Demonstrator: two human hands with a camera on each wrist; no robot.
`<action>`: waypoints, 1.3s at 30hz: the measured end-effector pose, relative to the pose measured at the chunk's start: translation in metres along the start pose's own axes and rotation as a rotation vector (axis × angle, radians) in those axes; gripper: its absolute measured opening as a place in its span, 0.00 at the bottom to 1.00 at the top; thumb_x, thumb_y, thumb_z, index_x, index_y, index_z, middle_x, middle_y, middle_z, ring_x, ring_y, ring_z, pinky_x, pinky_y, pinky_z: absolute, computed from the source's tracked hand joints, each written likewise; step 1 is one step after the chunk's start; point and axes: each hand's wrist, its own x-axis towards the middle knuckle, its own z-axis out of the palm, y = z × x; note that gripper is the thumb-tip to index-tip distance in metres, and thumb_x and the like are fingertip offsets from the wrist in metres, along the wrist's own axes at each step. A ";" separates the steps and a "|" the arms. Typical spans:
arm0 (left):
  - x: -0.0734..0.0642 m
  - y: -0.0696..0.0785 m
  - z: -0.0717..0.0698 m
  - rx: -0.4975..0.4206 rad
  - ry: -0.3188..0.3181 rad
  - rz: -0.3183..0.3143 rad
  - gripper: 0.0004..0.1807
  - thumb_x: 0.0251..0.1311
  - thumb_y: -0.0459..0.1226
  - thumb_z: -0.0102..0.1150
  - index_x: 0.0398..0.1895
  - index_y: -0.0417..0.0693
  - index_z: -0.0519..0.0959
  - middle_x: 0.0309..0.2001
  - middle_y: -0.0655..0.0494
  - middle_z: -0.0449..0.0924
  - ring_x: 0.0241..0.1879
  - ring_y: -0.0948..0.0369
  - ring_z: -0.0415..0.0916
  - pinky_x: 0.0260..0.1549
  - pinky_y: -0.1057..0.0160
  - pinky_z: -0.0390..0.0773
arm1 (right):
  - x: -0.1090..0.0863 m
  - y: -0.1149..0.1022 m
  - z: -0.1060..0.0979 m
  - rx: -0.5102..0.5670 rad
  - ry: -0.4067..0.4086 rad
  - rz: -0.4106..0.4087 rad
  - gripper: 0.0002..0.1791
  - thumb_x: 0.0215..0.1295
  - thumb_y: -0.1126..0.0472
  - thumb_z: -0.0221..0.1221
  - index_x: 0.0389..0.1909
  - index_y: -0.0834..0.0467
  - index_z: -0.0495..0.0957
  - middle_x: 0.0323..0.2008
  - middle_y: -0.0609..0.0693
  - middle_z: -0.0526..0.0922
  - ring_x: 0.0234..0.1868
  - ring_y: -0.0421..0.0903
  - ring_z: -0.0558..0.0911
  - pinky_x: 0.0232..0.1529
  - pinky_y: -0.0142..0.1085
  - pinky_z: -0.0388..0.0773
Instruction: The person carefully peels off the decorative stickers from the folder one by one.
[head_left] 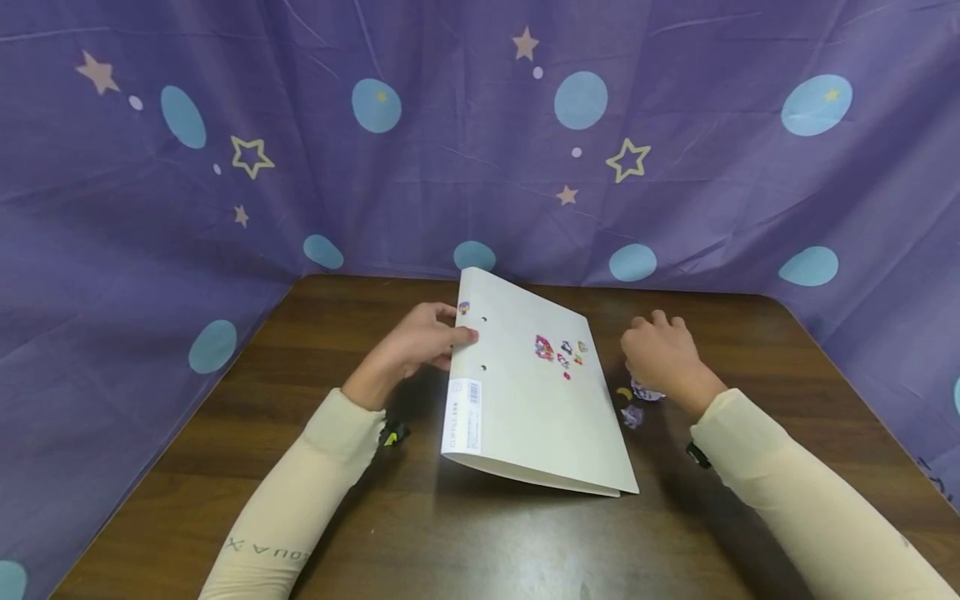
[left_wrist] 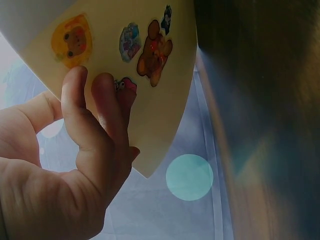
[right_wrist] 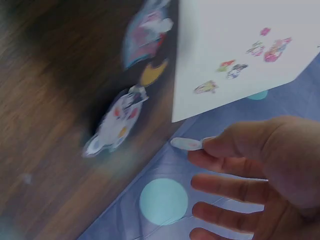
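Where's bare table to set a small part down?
Brown wooden table: bare in front of the white rectangular folder, between the cream fabric sleeves; also right of the right hand. Crowded: between folder and right hand, where small colourful cut-outs lie.

Between left hand (head_left: pixel 420 340) and right hand (head_left: pixel 666 357) is the folder (head_left: pixel 536 417) — stickers (head_left: pixel 632 416) lie right of it on the table (head_left: pixel 495 550). Behind hangs a curtain (head_left: pixel 480 175).

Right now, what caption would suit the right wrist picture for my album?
Right hand pinching a small pale piece; a white folder bears colourful stickers.
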 end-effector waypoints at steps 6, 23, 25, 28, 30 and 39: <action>-0.001 0.001 0.001 0.003 -0.002 0.002 0.30 0.65 0.32 0.66 0.65 0.31 0.66 0.42 0.36 0.84 0.31 0.54 0.86 0.30 0.55 0.88 | -0.005 0.006 0.008 -0.070 -0.044 -0.009 0.06 0.64 0.70 0.60 0.33 0.58 0.84 0.39 0.60 0.80 0.47 0.66 0.74 0.46 0.61 0.74; -0.002 0.002 0.000 0.007 -0.001 -0.004 0.29 0.65 0.32 0.65 0.66 0.32 0.66 0.43 0.36 0.84 0.32 0.54 0.86 0.31 0.54 0.88 | -0.011 0.003 0.020 0.000 -0.085 -0.061 0.06 0.61 0.65 0.66 0.27 0.56 0.79 0.37 0.56 0.82 0.42 0.61 0.76 0.43 0.60 0.76; -0.002 0.002 0.000 0.004 -0.002 -0.003 0.29 0.65 0.31 0.65 0.66 0.32 0.66 0.42 0.36 0.84 0.31 0.54 0.86 0.31 0.54 0.88 | -0.011 0.002 0.020 0.000 -0.076 -0.064 0.06 0.61 0.66 0.66 0.26 0.56 0.79 0.36 0.56 0.82 0.42 0.62 0.76 0.43 0.61 0.76; -0.001 0.001 0.000 0.005 -0.001 -0.003 0.29 0.65 0.31 0.65 0.66 0.32 0.66 0.42 0.36 0.84 0.31 0.54 0.86 0.31 0.54 0.88 | -0.010 0.001 0.021 -0.002 -0.055 -0.069 0.05 0.62 0.64 0.66 0.28 0.55 0.81 0.37 0.55 0.82 0.43 0.62 0.76 0.44 0.61 0.76; 0.000 0.001 0.001 0.005 0.000 -0.004 0.29 0.65 0.31 0.65 0.65 0.32 0.66 0.42 0.36 0.84 0.31 0.53 0.86 0.31 0.54 0.88 | -0.009 0.000 0.021 0.006 -0.035 -0.073 0.05 0.64 0.63 0.66 0.29 0.55 0.82 0.38 0.55 0.82 0.44 0.63 0.77 0.44 0.60 0.77; 0.000 0.000 0.000 0.002 -0.009 0.004 0.30 0.65 0.32 0.65 0.66 0.32 0.65 0.43 0.36 0.85 0.32 0.53 0.86 0.31 0.54 0.89 | -0.003 -0.016 0.018 0.075 0.070 -0.111 0.05 0.67 0.59 0.67 0.33 0.56 0.84 0.39 0.55 0.82 0.44 0.62 0.78 0.42 0.57 0.77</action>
